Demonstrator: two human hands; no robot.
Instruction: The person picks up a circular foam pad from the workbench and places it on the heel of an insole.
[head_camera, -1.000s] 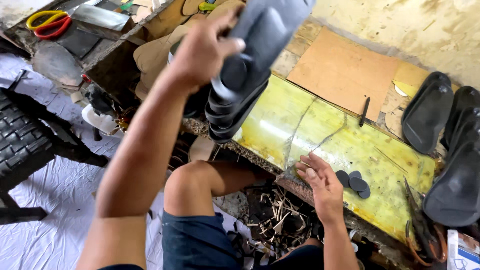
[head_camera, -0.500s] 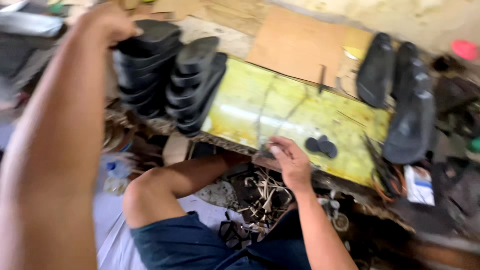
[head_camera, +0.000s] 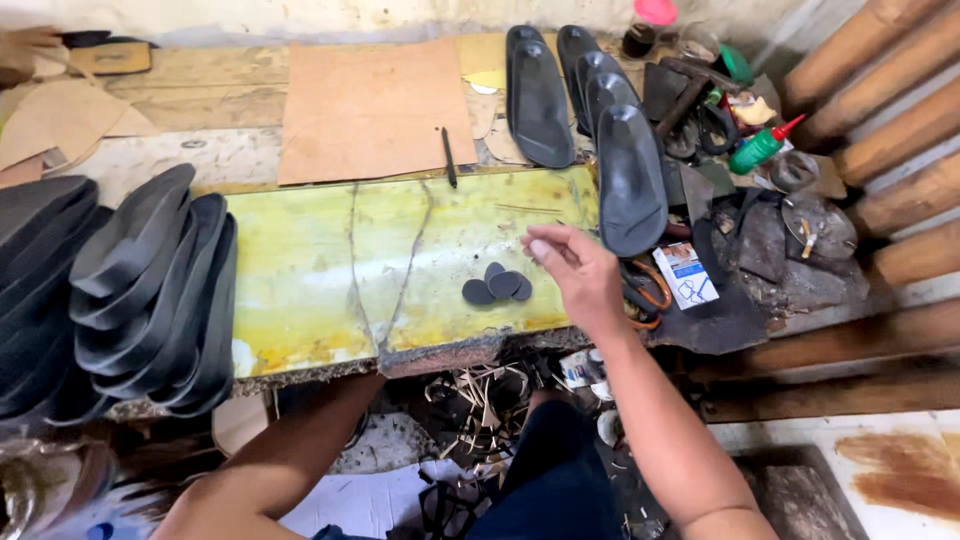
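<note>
Black rubber soles (head_camera: 150, 290) stacked left on yellow-stained tabletop (head_camera: 320, 280); right hand (head_camera: 575, 270), fingers loose and empty, nears small dark round discs (head_camera: 497, 286); left hand's fingers can't tell

Wall: pale, rough plaster (head_camera: 300, 15) runs along the top edge.
Surface: low worn wooden surface (head_camera: 200, 95), with a cracked yellow-green slab (head_camera: 330, 270) on its near part.
Right side: stacked round wooden poles (head_camera: 890, 110), slanting.
Floor: scraps and offcuts (head_camera: 480, 400) under the surface's edge; stained pale patch (head_camera: 880, 460).
Light: even, soft daylight.
</note>
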